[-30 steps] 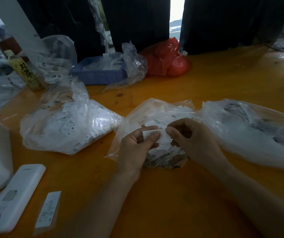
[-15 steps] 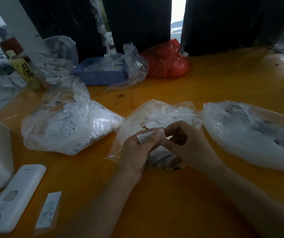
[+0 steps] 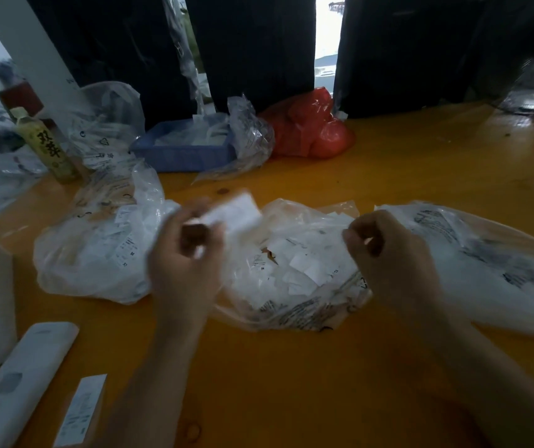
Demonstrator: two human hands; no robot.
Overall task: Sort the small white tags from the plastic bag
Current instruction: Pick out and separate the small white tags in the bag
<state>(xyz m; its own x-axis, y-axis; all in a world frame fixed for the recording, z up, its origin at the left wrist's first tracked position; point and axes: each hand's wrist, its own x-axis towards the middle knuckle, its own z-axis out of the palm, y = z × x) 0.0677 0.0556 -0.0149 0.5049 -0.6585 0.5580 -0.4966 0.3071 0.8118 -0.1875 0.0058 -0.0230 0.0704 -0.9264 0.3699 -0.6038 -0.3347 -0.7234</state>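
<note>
At an orange counter [image 3: 291, 383], my left hand [image 3: 184, 270] pinches one small white tag [image 3: 231, 215] between thumb and fingertips and holds it above the gap between two bags; motion blur hides its print. My right hand [image 3: 391, 263] hangs over the right edge of the open plastic bag [image 3: 291, 270] with fingers curled; whether it grips a tag or only the film, I cannot tell. The remaining tags [image 3: 301, 266] lie heaped inside that bag, just in front of me. In my judgement they are paper-light, thin and limp, apt to cling together and slide on the slick film, so each is best pinched by a free edge or corner, one at a time. A second bag of tags [image 3: 97, 253] lies to the left, where the letters "M" and "XL" can be read on tags. A third bag [image 3: 472, 270] with dark print too smeared to read lies to the right. A bottle [image 3: 45, 147] at far left carries Chinese characters on its yellow label.
</note>
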